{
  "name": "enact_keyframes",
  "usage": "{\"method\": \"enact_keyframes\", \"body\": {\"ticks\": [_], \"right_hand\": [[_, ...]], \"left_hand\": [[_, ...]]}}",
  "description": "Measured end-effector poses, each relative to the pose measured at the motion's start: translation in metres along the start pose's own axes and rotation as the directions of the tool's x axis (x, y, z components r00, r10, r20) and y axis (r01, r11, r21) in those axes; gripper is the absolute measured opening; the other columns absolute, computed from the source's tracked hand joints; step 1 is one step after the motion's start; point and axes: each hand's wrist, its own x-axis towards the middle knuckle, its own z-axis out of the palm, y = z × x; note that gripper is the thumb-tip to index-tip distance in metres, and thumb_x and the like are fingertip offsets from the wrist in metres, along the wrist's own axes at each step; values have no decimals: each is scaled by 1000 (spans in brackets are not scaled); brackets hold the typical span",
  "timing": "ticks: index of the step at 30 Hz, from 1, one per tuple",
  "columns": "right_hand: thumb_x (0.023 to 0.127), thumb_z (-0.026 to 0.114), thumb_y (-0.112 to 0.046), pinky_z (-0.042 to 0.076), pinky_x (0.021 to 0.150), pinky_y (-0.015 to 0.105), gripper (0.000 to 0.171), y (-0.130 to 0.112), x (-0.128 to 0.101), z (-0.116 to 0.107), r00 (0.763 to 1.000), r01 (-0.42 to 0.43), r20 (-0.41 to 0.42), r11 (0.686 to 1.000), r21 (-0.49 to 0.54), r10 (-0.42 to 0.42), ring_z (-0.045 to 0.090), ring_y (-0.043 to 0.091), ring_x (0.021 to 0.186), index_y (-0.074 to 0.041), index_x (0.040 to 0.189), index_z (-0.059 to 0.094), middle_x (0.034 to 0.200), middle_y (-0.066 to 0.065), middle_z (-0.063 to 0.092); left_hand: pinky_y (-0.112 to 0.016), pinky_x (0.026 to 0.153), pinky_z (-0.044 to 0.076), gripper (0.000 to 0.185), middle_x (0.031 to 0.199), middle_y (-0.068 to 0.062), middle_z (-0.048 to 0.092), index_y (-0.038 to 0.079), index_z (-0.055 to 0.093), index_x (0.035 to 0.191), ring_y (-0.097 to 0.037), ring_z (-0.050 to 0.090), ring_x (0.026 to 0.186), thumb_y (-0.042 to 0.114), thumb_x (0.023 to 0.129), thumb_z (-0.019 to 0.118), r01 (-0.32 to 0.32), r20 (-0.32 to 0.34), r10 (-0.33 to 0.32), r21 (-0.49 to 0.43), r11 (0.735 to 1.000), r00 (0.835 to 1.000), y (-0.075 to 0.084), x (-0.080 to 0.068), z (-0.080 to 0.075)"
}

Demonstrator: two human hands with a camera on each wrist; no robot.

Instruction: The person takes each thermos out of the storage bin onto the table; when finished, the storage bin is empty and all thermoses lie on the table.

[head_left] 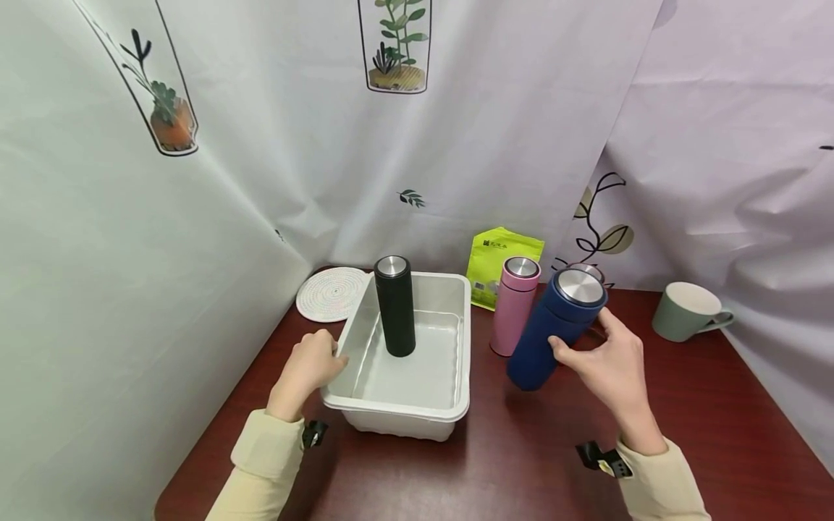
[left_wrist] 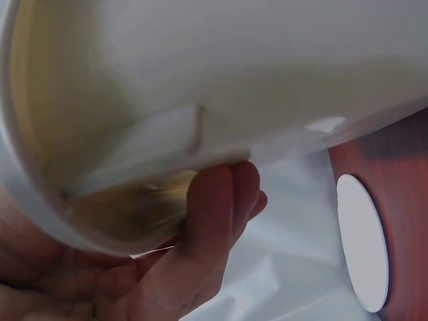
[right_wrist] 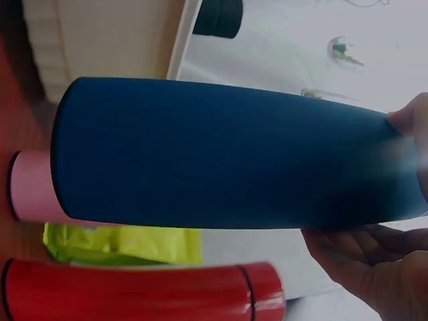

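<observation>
Right now: right hand (head_left: 612, 365) curled round blue flask (head_left: 554, 325), thumb and fingers pinching its body, flask tilted and lifted clear of table (head_left: 521, 463), right of tub (head_left: 456, 405). Left hand (head_left: 309, 365) gripping tub's left rim, fingers (left_wrist: 214, 221) pressed together under the lip. Black flask (head_left: 395, 304) upright inside tub. Pink flask (head_left: 515, 304) standing just left of blue one, red flask (right_wrist: 134, 294) beside it. Yellow pouch (head_left: 502, 253) behind, coaster (head_left: 330, 293) far left, mug (head_left: 687, 310) far right.

black flask (head_left: 396, 306) upright in tub (head_left: 456, 405) (right half free)
</observation>
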Motion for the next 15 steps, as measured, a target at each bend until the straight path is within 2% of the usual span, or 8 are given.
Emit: {"method": "enact_keyframes", "body": {"ticks": [6, 12, 15], "right_hand": [[72, 85, -20, 43, 68, 7, 48, 17, -1, -5, 998, -64, -24, 994, -94, 62, 52, -18, 80, -10, 114, 65, 100, 11, 71], [72, 85, -24, 40, 64, 13, 45, 35, -1, -10, 994, -102, -52, 981, -167, 95, 54, -2, 72, -8, 109, 65, 91, 13, 70], [72, 85, -24, 39, 63, 14, 45, 43, -1, -13, 992, -122, -67, 976, -180, 111, 52, -2, 70, -7, 108, 65, 89, 14, 70]], "left_hand": [[-27, 48, 29, 45, 54, 4, 25, 15, 33, 54, -14, 30, 53, 11, 83, 67, 5, 6, -5, 3, 1000, 1000, 0, 0, 1], [-27, 48, 29, 45, 54, 4, 26, 15, 34, 54, -14, 31, 53, 11, 84, 67, 7, 3, -7, 8, 1000, 1000, 0, 0, 1], [-27, 48, 29, 45, 54, 4, 26, 15, 33, 54, -14, 30, 53, 11, 83, 67, -1, -4, 1, 10, 1000, 1000, 0, 0, 1]]}}
